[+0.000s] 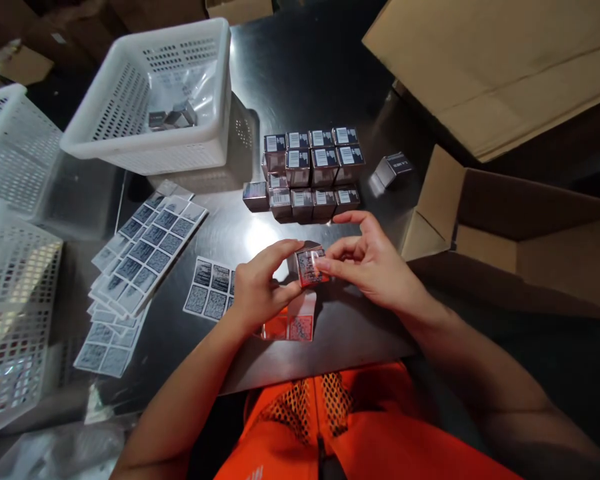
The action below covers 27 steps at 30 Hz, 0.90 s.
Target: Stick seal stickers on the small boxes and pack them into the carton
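We've got the small box (309, 265) pinched between left hand (260, 287) and right hand (375, 267), fingers clamped on it, above the tabletop's (300, 73) near edge.

Setting: I read this as a packing or labelling station in a warehouse or small factory.
Surface: dark, glossy metal worktable (300, 73).
Stock: stacked rows of small labelled boxes (310, 173) at the middle.
Labels: fanned sticker sheets (145, 257) on the left.
Bins: white perforated plastic baskets (153, 93) far left.
Cartons: open cardboard cartons (520, 220) on the right.
Clothing: orange mesh work vest (330, 413) near edge.
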Each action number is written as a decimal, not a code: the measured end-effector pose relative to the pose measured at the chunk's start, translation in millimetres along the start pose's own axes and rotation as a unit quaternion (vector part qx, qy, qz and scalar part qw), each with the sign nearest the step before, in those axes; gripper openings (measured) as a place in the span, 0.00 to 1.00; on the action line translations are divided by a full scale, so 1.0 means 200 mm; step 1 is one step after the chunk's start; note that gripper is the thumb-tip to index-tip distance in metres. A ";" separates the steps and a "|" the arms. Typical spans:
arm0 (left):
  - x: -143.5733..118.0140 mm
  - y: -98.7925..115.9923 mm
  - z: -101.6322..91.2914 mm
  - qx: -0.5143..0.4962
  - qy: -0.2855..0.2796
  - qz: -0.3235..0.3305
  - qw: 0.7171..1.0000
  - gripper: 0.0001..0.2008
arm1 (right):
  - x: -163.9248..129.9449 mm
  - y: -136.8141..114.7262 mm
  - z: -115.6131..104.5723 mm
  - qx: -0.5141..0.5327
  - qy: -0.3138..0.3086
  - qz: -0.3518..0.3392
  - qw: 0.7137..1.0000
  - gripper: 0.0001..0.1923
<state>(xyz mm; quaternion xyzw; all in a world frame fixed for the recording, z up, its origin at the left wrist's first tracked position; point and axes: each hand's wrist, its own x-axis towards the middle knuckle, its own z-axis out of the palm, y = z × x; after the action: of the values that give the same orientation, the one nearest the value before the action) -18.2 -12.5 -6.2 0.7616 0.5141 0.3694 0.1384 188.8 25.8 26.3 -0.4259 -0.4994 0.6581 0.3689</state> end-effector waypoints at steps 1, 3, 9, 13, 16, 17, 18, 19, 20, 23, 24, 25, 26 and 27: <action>0.00 0.00 0.00 -0.002 0.002 0.002 1.000 0.22 | 0.00 0.01 0.00 -0.005 0.007 -0.006 1.000 0.36; 0.00 0.01 0.00 -0.009 0.005 0.011 1.000 0.21 | -0.01 0.02 0.01 -0.031 0.031 -0.024 0.999 0.36; -0.01 0.03 0.01 -0.023 0.030 -0.092 0.995 0.26 | 0.00 0.03 -0.02 -0.124 0.161 -0.115 0.972 0.37; 0.01 0.02 -0.01 0.007 0.127 -0.168 0.978 0.29 | 0.00 0.03 -0.01 -0.116 0.015 -0.136 0.984 0.30; 0.03 -0.01 -0.02 0.006 0.162 -0.198 0.967 0.28 | -0.02 0.06 0.01 -0.188 -0.123 -0.166 0.960 0.25; 0.04 -0.02 -0.03 -0.008 0.172 -0.204 0.964 0.28 | -0.02 0.07 0.02 -0.207 -0.143 -0.168 0.953 0.22; 0.04 -0.04 -0.03 -0.027 0.183 -0.208 0.961 0.28 | -0.03 0.08 0.02 -0.217 -0.152 -0.162 0.951 0.20; 0.05 -0.05 -0.03 -0.048 0.192 -0.212 0.957 0.28 | -0.03 0.08 0.03 -0.218 -0.156 -0.149 0.952 0.17; 0.05 -0.06 -0.03 -0.068 0.202 -0.219 0.952 0.28 | -0.03 0.09 0.03 -0.216 -0.154 -0.138 0.954 0.15; 0.07 -0.07 -0.04 -0.101 0.216 -0.251 0.938 0.29 | -0.02 0.11 0.05 -0.238 -0.117 -0.155 0.952 0.10; 0.07 -0.07 -0.04 -0.104 0.217 -0.261 0.935 0.29 | -0.02 0.11 0.05 -0.252 -0.099 -0.175 0.947 0.08; 0.07 -0.06 -0.04 -0.104 0.216 -0.267 0.934 0.29 | -0.02 0.11 0.06 -0.264 -0.083 -0.194 0.941 0.08; 0.07 -0.06 -0.04 -0.104 0.214 -0.268 0.934 0.29 | -0.02 0.11 0.06 -0.270 -0.071 -0.206 0.938 0.07; 0.08 -0.06 -0.04 -0.104 0.210 -0.267 0.935 0.29 | -0.02 0.12 0.07 -0.269 -0.066 -0.210 0.938 0.08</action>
<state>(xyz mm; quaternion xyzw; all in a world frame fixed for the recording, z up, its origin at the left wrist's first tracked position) -29.2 4.6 -0.9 0.4826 0.6748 0.5216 0.1993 177.0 11.4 6.6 -0.3504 -0.7590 0.4334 0.3366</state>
